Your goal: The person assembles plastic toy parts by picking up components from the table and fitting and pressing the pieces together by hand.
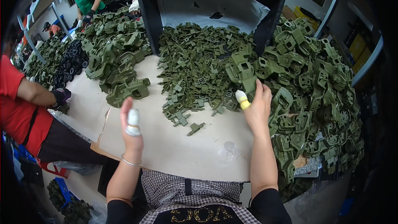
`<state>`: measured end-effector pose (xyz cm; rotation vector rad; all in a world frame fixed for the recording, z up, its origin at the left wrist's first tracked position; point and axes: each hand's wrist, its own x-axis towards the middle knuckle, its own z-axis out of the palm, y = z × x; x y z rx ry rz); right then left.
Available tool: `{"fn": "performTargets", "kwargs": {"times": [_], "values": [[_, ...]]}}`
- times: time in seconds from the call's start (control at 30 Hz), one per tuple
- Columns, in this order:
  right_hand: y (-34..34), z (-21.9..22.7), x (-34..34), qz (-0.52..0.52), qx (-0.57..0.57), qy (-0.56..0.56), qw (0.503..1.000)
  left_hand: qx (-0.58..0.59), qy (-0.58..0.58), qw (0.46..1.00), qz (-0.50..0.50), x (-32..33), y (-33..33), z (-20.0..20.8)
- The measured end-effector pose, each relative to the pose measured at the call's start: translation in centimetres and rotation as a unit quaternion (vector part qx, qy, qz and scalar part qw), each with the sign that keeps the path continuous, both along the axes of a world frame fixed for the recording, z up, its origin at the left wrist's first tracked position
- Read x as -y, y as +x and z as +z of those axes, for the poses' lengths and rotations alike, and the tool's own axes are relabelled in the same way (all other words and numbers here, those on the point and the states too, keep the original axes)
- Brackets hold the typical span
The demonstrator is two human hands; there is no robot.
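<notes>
Checked apron (pixel 163 186) below, left hand (pixel 132 130) hovers uncurled, empty; right hand (pixel 256 110), half-parted, touches a green part (pixel 241 71) (hold unclear).

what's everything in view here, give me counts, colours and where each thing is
small parts: many, olive green, spilling from the bin onto the tabletop
black bin: one, black, far side, open toward the person
white liner: one, white, inside the bin
large part: one, olive green, at the right hand's fingertips
left heap: many large parts, olive green, left of the bin
right heap: many large parts, olive green, far right
round parts: many, black, farther left
tabletop: at least one, pale, centre
co-workers: at least four, varied tops, left and back
apron: one, checked, bottom
left hand: one, thumb wrapped white, left of centre
right hand: one, thumb wrapped yellow and white, right of centre
</notes>
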<state>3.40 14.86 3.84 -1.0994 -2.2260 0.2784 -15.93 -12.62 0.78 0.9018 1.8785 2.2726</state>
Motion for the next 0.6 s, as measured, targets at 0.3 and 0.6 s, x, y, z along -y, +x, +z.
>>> {"fn": "performTargets", "kwargs": {"times": [0.3,0.6], "values": [[3.9,-3.6,11.5,0.293,-0.278,-0.79,0.461,0.393,0.126,0.864,-0.29,-4.3,9.3,0.1],[4.1,1.0,14.6,0.363,-0.15,-0.226,0.891,0.084,-0.064,0.97,-0.218,-1.5,14.6,-0.5]]}}
